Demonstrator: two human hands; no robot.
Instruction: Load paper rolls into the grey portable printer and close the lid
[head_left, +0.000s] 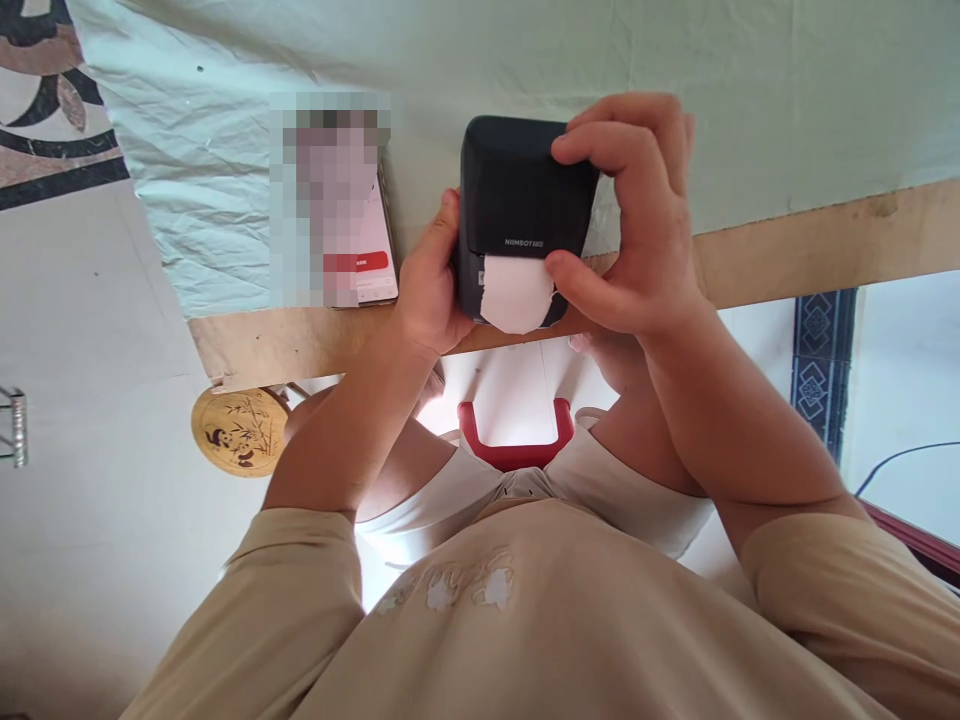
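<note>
I see the black label printer (521,205) at the table's wooden edge (787,250), clasped between both hands. My left hand (427,290) presses its side from eight o'clock; my right hand (645,230) wraps it from three o'clock, thumb beside the white label (516,292) hanging from the slot. A phone (367,260) lies at nine o'clock on the pale cloth (225,180).
</note>
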